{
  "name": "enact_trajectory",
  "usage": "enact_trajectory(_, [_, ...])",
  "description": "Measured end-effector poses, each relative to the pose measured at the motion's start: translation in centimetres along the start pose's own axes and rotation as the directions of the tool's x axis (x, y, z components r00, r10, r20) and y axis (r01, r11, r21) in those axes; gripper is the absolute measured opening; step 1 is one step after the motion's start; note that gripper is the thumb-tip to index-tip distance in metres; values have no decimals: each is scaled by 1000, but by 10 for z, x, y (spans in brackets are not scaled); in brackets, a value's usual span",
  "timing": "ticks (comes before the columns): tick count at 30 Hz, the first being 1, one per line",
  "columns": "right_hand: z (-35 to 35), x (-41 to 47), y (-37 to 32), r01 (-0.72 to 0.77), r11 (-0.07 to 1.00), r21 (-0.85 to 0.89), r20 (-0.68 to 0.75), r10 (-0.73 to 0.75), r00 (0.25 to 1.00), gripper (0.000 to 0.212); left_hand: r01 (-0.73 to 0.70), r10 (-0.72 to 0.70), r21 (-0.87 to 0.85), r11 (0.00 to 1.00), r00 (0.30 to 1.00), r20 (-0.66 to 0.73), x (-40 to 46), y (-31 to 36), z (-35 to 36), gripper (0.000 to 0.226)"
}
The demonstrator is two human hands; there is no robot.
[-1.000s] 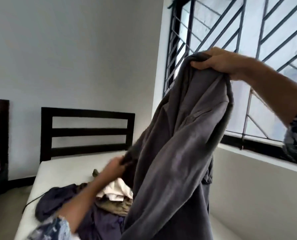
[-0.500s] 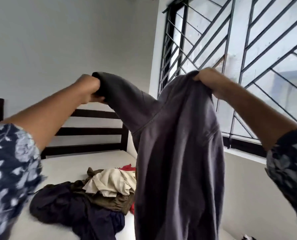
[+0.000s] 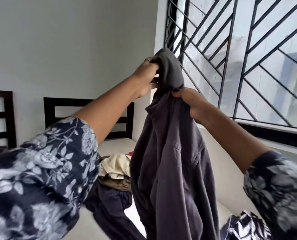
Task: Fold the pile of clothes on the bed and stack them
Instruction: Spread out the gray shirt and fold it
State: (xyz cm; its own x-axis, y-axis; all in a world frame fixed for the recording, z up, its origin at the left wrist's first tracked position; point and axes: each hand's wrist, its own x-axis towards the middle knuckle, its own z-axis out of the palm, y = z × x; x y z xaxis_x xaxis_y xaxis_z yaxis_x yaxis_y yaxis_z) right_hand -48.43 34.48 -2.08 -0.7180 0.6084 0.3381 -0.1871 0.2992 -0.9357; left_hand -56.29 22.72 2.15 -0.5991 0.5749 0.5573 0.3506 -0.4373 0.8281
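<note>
A grey garment (image 3: 172, 167) hangs in the air in front of me, held up high above the bed. My left hand (image 3: 145, 78) grips its upper end, a bunched sleeve-like part that sticks up. My right hand (image 3: 190, 99) is closed on the cloth just below and to the right, the two hands almost touching. On the white mattress (image 3: 116, 144) below lies the pile of clothes (image 3: 115, 172): a cream piece on top, olive cloth under it, a dark navy garment (image 3: 108, 205) in front, a bit of red behind. The hanging garment hides the pile's right side.
A dark wooden headboard (image 3: 61, 103) stands at the far end of the bed against the grey wall. A second dark bed frame (image 3: 2, 118) is at the left. A barred window (image 3: 239, 54) and its sill run along the right, close to the bed.
My left hand came up from the pile, raised one end of the grey garment out to the left, then swung right to meet my right hand. The garment now hangs bunched from one point.
</note>
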Motion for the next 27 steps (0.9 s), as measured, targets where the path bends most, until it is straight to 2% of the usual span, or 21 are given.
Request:
enact_trajectory(2, [-5,7,0,-6,995,104,-52,12,999,14,-87,84,43,995,994,69,-11,-14,-6,49])
enact_trajectory(4, [-13,11,-6,28,981,190,-99,-9,995,15,-160,149,210,964,986,71,-25,-41,-16,74])
enact_trajectory(5, [-18,11,-11,47,972,231,-112,-21,993,14,-113,100,293,949,993,60,-34,-58,-22,86])
enact_trajectory(8, [-33,18,-33,91,950,300,-136,-51,989,11,147,-212,510,848,975,72,-46,-117,-40,111])
enact_trajectory(10, [-39,23,-49,117,945,304,-160,-70,985,10,214,-325,557,803,940,107,-50,-138,-34,107])
enact_trajectory(11, [-42,27,-58,129,946,298,-178,-78,981,9,209,-330,540,815,934,136,-48,-143,-26,94])
enact_trajectory(14, [-50,34,-81,178,954,243,-256,-113,960,9,106,-202,462,881,966,163,-34,-145,1,39])
enact_trajectory(15, [-54,35,-89,200,955,221,-293,-131,947,8,73,-148,470,880,981,125,-28,-141,5,32])
enact_trajectory(17, [-68,37,-101,247,954,169,-375,-170,911,5,34,-58,568,822,998,25,-9,-126,3,32])
enact_trajectory(20, [-95,43,-109,261,961,96,-487,-183,854,6,50,113,758,651,980,-161,23,-92,-17,32])
enact_trajectory(22, [-109,49,-109,253,964,78,-528,-176,831,5,72,216,768,637,939,-267,41,-68,-29,25])
enact_trajectory(24, [-113,56,-110,258,963,78,-532,-179,827,4,75,282,782,619,908,-310,50,-50,-27,19])
enact_trajectory(27, [-115,62,-109,279,959,44,-535,-214,818,16,98,363,808,581,857,-365,50,-31,-16,37])
